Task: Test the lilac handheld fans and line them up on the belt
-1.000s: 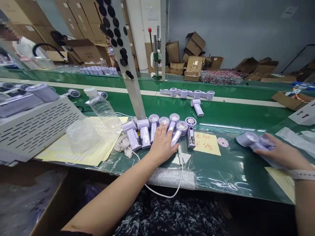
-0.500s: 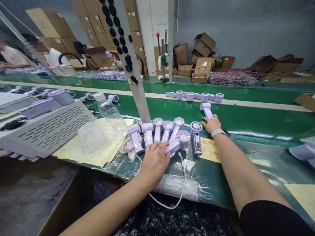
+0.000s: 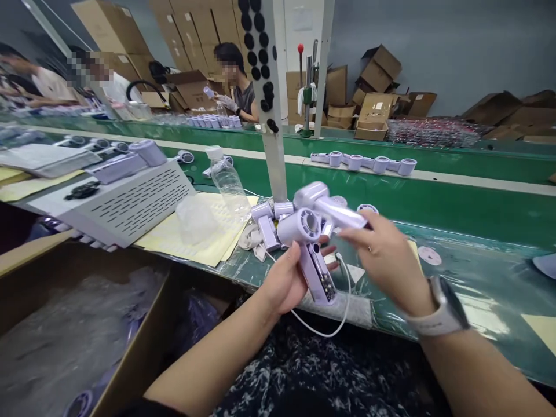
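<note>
My left hand [image 3: 283, 282] holds a lavender handheld fan [image 3: 319, 279] tilted above the bench edge, thumb in front and fingertips showing behind it. The fan's handle is uncovered along one side, with a circuit board visible. Fingers of my right hand [image 3: 384, 258] are wrapped round the handle of a second handheld fan [image 3: 341, 214], whose head overlaps the first one in view. Behind both, more lavender fans [image 3: 267, 226] lie grouped on the bench, partly hidden. A white cable [image 3: 346, 301] loops over the bench edge below my hands.
Left of the fans stand a plastic bottle [image 3: 228, 185] and a slotted grey metal box [image 3: 147, 202]. Several fan bodies [image 3: 356, 162] line the conveyor's far strip. An upright post [image 3: 273, 156] rises behind the fans. A box of plastic bags [image 3: 87, 330] sits below left. People work across the conveyor.
My right hand reached to the fan lying on the conveyor and has brought one back to the middle. My left hand has lifted a fan from the group. The view has swung left.
</note>
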### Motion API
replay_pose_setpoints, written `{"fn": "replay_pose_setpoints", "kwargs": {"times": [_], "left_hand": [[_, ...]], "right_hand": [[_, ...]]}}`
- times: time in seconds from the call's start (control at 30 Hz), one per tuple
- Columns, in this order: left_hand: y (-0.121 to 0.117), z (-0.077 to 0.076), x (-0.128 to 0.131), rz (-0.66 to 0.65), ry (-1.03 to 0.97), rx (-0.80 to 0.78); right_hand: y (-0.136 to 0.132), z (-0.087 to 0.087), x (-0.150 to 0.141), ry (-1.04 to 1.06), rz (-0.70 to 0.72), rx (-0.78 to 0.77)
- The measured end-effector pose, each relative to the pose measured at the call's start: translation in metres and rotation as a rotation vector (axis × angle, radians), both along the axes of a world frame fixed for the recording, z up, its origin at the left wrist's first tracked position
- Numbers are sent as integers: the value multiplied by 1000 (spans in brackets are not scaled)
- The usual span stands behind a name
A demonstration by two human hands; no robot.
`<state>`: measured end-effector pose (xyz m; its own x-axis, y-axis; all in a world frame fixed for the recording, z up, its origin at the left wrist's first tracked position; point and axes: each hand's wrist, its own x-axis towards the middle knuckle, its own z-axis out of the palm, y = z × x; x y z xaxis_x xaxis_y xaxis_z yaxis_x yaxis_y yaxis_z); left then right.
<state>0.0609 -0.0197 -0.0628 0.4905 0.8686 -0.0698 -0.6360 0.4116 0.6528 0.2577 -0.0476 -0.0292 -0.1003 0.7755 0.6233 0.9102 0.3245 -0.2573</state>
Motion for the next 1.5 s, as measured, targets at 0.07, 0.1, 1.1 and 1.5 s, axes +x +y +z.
{"fn": "replay_pose_setpoints", "kwargs": {"times": [0.07,0.1,1.1,1.5], "left_hand": [[5,-3,-4,89,-47,-14],[7,-6,-8,141,-45,-24],[-3,17,-15,320,-87,241],[-9,31,-27,286,-155,84]], "right_hand": [[-23,-16,-31,-51,104,-8],[-30,-25,-40,-51,131,-87],[-72,-45,-116,1247,357,-613],[-66,-33,-102,855,382,-383]]}}
